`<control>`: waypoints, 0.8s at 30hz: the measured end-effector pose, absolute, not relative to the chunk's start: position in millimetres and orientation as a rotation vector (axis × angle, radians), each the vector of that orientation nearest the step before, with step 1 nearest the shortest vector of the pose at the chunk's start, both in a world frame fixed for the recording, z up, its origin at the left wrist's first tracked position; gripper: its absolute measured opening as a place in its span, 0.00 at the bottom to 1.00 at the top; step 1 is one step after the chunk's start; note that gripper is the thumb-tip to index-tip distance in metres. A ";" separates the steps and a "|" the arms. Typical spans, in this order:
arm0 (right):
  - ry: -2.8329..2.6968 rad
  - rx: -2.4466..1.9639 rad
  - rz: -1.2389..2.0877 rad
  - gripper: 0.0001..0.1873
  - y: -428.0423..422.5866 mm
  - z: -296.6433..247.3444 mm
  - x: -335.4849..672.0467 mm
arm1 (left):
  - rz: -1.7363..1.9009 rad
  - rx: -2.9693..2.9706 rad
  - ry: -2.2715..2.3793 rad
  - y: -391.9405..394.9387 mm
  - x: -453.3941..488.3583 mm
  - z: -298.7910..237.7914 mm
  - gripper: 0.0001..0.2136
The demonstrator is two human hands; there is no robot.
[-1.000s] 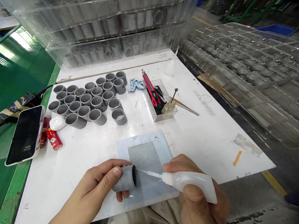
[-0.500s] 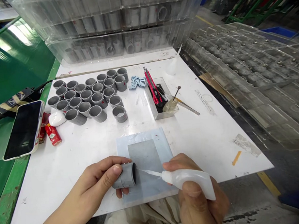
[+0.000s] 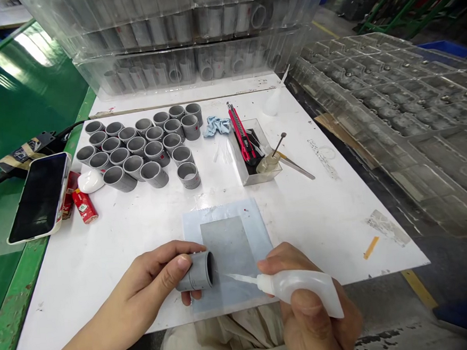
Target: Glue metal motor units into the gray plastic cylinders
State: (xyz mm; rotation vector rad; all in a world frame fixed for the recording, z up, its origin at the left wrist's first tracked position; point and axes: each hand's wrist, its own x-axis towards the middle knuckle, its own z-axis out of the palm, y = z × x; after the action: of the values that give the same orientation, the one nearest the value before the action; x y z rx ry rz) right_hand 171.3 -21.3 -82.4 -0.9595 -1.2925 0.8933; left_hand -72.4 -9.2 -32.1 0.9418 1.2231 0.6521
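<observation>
My left hand (image 3: 153, 287) grips a short grey plastic tube (image 3: 198, 271) on its side, open end facing right, just above a pale blue mat (image 3: 257, 232) with a grey patch. My right hand (image 3: 307, 308) is wrapped round a small translucent squeeze bottle (image 3: 305, 290) whose thin nozzle points left at the tube, its tip a short way outside the opening. A cluster of several more grey tubes (image 3: 139, 149) stands upright at the back left of the white table (image 3: 332, 216).
A clear tray (image 3: 244, 182) holds a red utility knife (image 3: 240, 132) and a small jar with a pin. A phone (image 3: 39, 196), a red lighter (image 3: 84, 207) and a white case lie at the left. Stacked clear trays of tubes (image 3: 176, 45) stand behind, more trays (image 3: 391, 94) at the right.
The nozzle tip has drawn back out of the tube's opening and dropped slightly. My left hand has kept hold of the tube.
</observation>
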 end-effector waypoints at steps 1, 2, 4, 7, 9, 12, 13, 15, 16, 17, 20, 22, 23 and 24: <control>-1.270 -0.914 0.899 0.15 -20.0 -79.7 170.0 | 0.652 0.943 1.219 -8.6 -72.3 -32.4 0.17; -1.244 -0.877 0.906 0.14 -18.4 -76.5 169.0 | 0.652 0.945 1.217 -8.4 -72.4 -32.7 0.17; -1.199 -0.859 0.935 0.13 -14.6 -69.1 167.6 | 0.647 0.957 1.215 -9.5 -73.8 -33.3 0.17; -1.108 -0.944 0.988 0.17 -8.9 -58.6 167.7 | 0.646 1.017 1.268 -16.0 -77.5 -34.4 0.15; -1.031 -0.999 0.998 0.19 -6.4 -54.6 168.3 | 0.686 1.154 1.307 -21.9 -79.5 -35.3 0.16; -0.949 -1.004 0.986 0.21 -6.4 -53.1 168.8 | 0.761 1.431 1.325 -27.7 -80.0 -37.9 0.22; -0.940 -0.999 0.985 0.21 -7.3 -53.2 168.8 | 0.777 1.497 1.319 -28.3 -79.6 -39.3 0.23; -0.954 -1.004 0.967 0.21 -10.3 -53.5 169.3 | 0.825 1.535 1.289 -27.8 -78.4 -42.9 0.22; -0.973 -1.009 0.944 0.20 -11.9 -53.9 169.9 | 0.851 1.524 1.267 -27.1 -77.7 -44.9 0.22; -1.005 -1.011 0.925 0.20 -13.5 -54.6 170.7 | 0.873 1.507 1.252 -26.4 -76.9 -46.7 0.21; -1.148 -0.968 0.910 0.16 -16.3 -58.3 174.5 | 0.893 1.489 1.247 -25.4 -74.7 -50.7 0.21; -1.226 -0.925 0.962 0.14 -16.3 -60.4 176.8 | 0.897 1.497 1.264 -25.9 -74.1 -51.8 0.21; -1.236 -0.920 0.996 0.14 -15.9 -60.7 177.6 | 0.902 1.498 1.271 -26.5 -74.1 -52.2 0.21; -1.230 -0.923 1.030 0.15 -15.4 -60.5 178.0 | 0.905 1.502 1.275 -27.3 -74.5 -52.4 0.20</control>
State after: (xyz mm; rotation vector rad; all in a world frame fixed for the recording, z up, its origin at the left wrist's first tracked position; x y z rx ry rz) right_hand 178.0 -15.4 -60.5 -0.9225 -1.2302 1.0303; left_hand -74.5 -27.3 -52.4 1.5016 1.2749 0.9051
